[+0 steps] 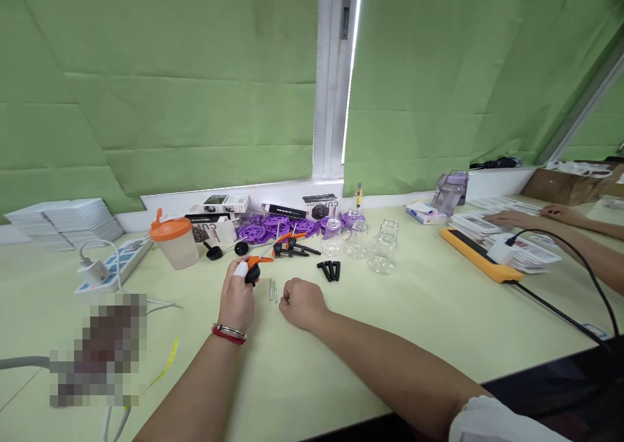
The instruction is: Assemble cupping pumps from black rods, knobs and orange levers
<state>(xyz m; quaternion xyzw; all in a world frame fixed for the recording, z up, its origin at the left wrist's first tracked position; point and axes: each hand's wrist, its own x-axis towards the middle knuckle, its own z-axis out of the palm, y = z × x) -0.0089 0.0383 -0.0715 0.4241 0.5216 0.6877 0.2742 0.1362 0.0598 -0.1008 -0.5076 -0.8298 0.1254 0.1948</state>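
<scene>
My left hand (236, 299), with a white wrap on one finger, is closed around a black part with an orange lever (258, 260), held just above the table. My right hand (304, 304) rests on the table as a loose fist; whatever its curled fingers hold is hidden. Two thin metal pins (273, 291) lie between my hands. Beyond the right hand are several black L-shaped pieces (329, 271). Further back lie more black parts with orange levers (291, 244), a black ball-like piece (241, 247) and a black angular piece (213, 251).
Purple ring-shaped parts (268, 227) and cup holder boxes (322, 207) line the wall. Clear plastic vessels (383, 253) stand right of them. An orange-lidded cup (174, 244) and a white power strip (119, 265) are left. At right, another person's hands (511, 220) are near an orange power strip (480, 257).
</scene>
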